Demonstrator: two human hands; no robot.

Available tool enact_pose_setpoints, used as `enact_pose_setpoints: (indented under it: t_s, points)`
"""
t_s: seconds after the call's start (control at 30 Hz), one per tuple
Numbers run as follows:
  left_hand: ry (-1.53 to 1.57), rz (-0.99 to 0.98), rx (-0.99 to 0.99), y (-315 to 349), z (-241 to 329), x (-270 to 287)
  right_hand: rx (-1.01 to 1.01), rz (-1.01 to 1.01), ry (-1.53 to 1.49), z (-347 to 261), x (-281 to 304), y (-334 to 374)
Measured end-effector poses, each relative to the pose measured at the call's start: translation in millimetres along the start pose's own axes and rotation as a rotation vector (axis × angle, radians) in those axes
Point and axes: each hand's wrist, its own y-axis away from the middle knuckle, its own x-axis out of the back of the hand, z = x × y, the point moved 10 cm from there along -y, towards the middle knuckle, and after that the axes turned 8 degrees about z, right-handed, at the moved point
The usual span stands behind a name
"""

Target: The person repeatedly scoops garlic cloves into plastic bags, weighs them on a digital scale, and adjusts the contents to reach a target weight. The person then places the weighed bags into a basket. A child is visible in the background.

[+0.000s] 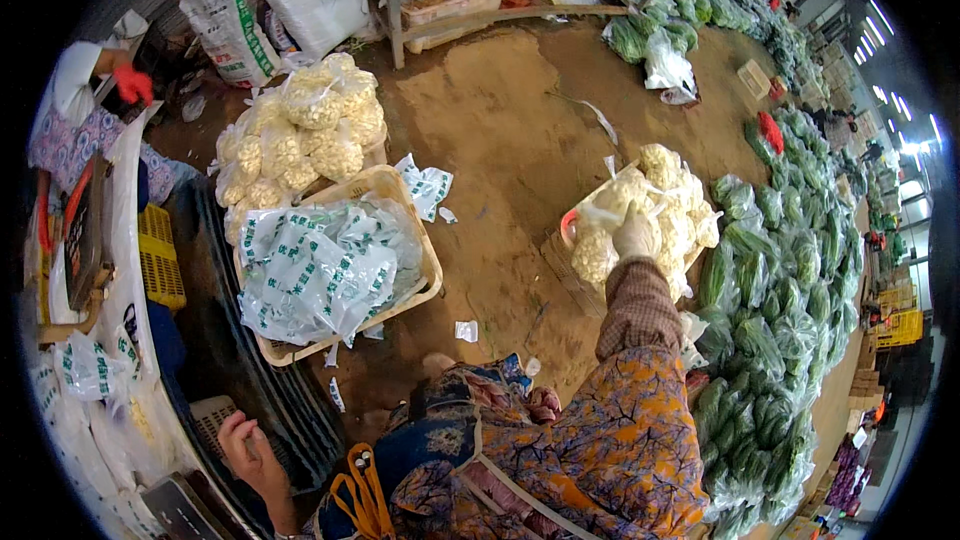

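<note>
My right hand (636, 237), in a pale glove, reaches down among clear plastic bags of what look like peeled garlic cloves (662, 168). Its fingers close on a bag of peeled garlic (597, 252), though the fingertips are partly hidden. These bags are heaped on a low crate (568, 275) on the floor. Bare and holding nothing, my left hand (252, 450) hangs at the lower left with its fingers apart and slightly bent. Close to it stands a pale perforated basket (210, 418).
A beige crate (428, 285) holds printed plastic bags (325, 265). Behind it are piled more garlic bags (310, 125). Bagged green vegetables (770, 310) line the right side. A table (135, 270) stands left, with another person's red-gloved hand (132, 85) beyond. Plastic scraps (466, 331) litter the floor.
</note>
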Motion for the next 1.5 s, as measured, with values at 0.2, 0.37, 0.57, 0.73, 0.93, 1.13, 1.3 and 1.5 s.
enact_pose_setpoints:
  t_s: [0.2, 0.37, 0.57, 0.73, 0.93, 1.13, 1.3, 1.5]
  points:
    - [-0.027, -0.064, -0.047, -6, 31, -20, 0.609, -0.157, 0.446, -80, -151, 59]
    - [-0.039, -0.041, -0.029, 3, 33, -1, 0.883, -0.852, 0.041, -187, -307, 270]
    - [-0.061, 0.168, 0.124, 62, -17, 69, 1.495, -1.411, -0.683, -382, -193, 484]
    - [-0.039, 0.414, 0.256, 130, -76, 154, 1.381, -1.050, -0.689, -529, -77, 548]
    - [-0.115, 0.600, 0.440, 197, -123, 252, 1.801, -0.787, -0.967, -647, 31, 757]
    - [0.033, 0.709, 0.523, 211, -167, 342, 1.624, -0.445, -1.106, -717, 45, 795]
    - [0.364, 0.659, 0.490, 133, -241, 366, 1.568, -0.503, -0.805, -684, -16, 767]
    - [-0.124, 0.694, 0.503, -29, -342, 356, 1.163, -1.191, -1.103, -704, -49, 763]
